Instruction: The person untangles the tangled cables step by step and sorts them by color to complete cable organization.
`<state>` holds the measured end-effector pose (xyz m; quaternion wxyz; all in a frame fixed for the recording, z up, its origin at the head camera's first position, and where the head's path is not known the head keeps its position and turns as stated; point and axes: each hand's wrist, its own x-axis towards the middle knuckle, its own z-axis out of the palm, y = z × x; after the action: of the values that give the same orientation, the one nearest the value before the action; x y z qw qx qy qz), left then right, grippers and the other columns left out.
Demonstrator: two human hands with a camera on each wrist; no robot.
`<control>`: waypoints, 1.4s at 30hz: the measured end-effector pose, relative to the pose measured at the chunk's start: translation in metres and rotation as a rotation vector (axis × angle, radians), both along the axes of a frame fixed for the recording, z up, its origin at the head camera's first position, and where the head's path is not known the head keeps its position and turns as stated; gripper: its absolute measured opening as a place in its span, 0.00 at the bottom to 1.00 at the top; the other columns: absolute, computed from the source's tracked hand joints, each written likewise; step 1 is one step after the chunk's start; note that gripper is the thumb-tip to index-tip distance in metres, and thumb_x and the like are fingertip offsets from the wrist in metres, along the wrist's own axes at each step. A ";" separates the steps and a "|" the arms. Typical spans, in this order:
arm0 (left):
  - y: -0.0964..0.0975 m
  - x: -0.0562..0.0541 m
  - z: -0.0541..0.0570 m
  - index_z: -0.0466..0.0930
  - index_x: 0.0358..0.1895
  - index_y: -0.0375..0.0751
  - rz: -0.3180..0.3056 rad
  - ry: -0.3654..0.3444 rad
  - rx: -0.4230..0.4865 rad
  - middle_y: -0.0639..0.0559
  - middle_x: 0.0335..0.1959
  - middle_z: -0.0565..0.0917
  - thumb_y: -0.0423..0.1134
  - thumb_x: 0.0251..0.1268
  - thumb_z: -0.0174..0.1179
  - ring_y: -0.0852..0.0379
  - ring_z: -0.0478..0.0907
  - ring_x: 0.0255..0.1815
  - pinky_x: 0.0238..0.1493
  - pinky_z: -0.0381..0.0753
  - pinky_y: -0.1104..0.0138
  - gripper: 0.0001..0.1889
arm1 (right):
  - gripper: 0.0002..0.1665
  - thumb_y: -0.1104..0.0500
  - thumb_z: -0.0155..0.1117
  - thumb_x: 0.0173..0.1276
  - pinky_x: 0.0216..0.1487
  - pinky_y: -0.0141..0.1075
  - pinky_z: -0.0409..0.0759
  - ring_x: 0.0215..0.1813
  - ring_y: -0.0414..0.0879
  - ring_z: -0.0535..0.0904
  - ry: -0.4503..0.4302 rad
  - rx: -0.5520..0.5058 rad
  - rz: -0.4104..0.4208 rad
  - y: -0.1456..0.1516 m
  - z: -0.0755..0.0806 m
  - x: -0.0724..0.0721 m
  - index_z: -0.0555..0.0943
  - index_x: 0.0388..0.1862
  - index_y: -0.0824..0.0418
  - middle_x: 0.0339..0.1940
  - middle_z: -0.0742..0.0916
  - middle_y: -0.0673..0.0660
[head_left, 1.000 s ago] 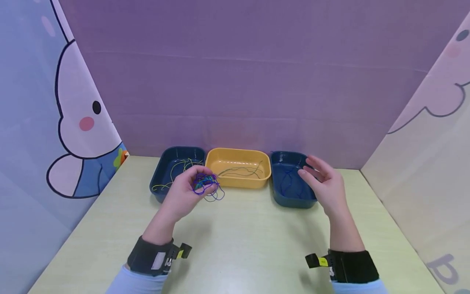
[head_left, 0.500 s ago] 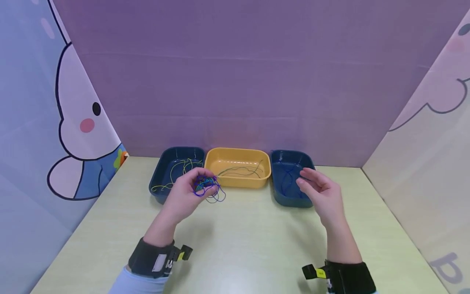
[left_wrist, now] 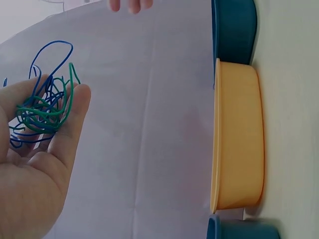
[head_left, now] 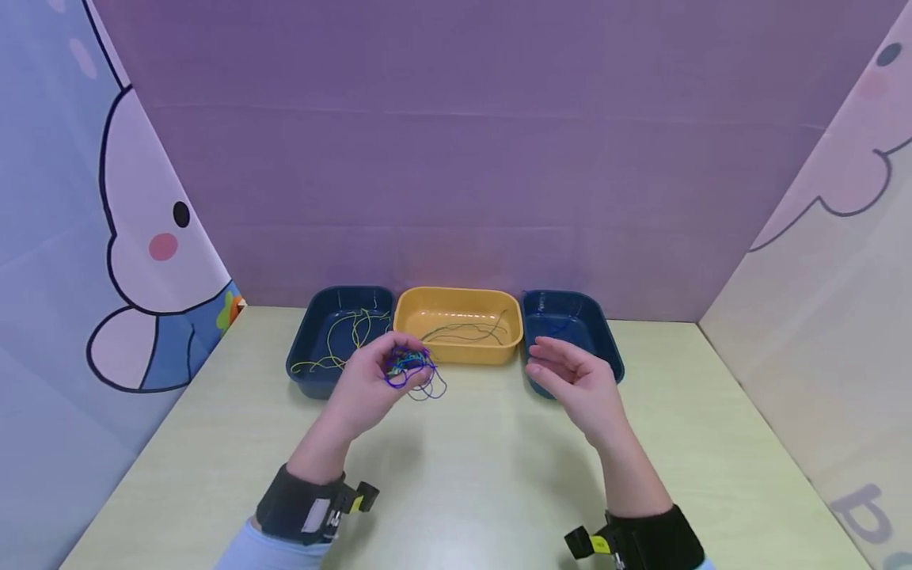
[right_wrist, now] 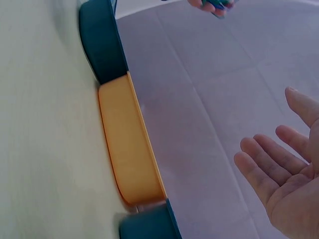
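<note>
Clearly, the left hand (head_left: pixel 366 396) is the nearer one: its curled fingers grip the blue-green wire tangle (head_left: pixel 412 366), below centre frame, with no clear long axis. The right hand (head_left: pixel 580 392), bare and loosely spread, lies rightward, apart, roughly level.

Booth (head_left: pixel 470 166) with cartoon-print walls (head_left: pixel 146 206)

String tangle (head_left: pixel 409 367) partly hidden by left fingers (head_left: pixel 392 341); right blue bin (head_left: pixel 602 332) partly hidden behind right fingers (head_left: pixel 563 348).
</note>
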<state>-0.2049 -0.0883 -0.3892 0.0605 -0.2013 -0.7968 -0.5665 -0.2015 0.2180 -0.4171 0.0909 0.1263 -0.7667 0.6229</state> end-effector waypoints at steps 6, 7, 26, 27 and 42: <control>0.010 0.000 -0.007 0.79 0.46 0.47 -0.021 0.024 0.007 0.49 0.44 0.83 0.39 0.56 0.71 0.52 0.81 0.41 0.40 0.84 0.68 0.15 | 0.28 0.47 0.71 0.61 0.51 0.33 0.82 0.57 0.46 0.82 -0.048 0.023 0.084 -0.023 0.000 0.009 0.78 0.60 0.50 0.56 0.85 0.52; 0.012 0.001 -0.007 0.79 0.46 0.47 -0.022 0.026 0.009 0.49 0.44 0.83 0.39 0.56 0.71 0.52 0.81 0.42 0.41 0.84 0.68 0.15 | 0.28 0.47 0.71 0.60 0.51 0.34 0.82 0.57 0.47 0.82 -0.059 0.030 0.093 -0.027 0.001 0.011 0.78 0.59 0.49 0.55 0.85 0.52; 0.030 0.006 -0.016 0.78 0.47 0.47 -0.075 0.045 0.000 0.48 0.44 0.83 0.38 0.58 0.69 0.53 0.81 0.42 0.39 0.84 0.67 0.15 | 0.16 0.56 0.72 0.60 0.43 0.35 0.85 0.40 0.43 0.88 0.002 0.068 0.247 -0.062 -0.002 0.022 0.86 0.44 0.63 0.40 0.89 0.58; 0.030 0.006 -0.015 0.78 0.47 0.47 -0.075 0.046 0.000 0.48 0.44 0.83 0.38 0.58 0.69 0.53 0.81 0.41 0.39 0.84 0.67 0.14 | 0.15 0.56 0.72 0.60 0.42 0.35 0.85 0.40 0.44 0.88 0.007 0.081 0.240 -0.062 -0.002 0.021 0.86 0.43 0.63 0.39 0.90 0.58; 0.029 0.006 -0.012 0.77 0.48 0.44 -0.044 0.008 -0.028 0.47 0.47 0.83 0.36 0.58 0.69 0.51 0.81 0.45 0.43 0.84 0.66 0.16 | 0.09 0.49 0.69 0.63 0.42 0.34 0.85 0.37 0.49 0.86 -0.026 0.152 0.150 -0.052 0.004 0.023 0.88 0.37 0.51 0.33 0.90 0.50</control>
<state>-0.1986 -0.0596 -0.4015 0.0481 -0.2220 -0.7997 -0.5557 -0.1786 0.1658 -0.4132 0.0244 0.1818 -0.8013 0.5695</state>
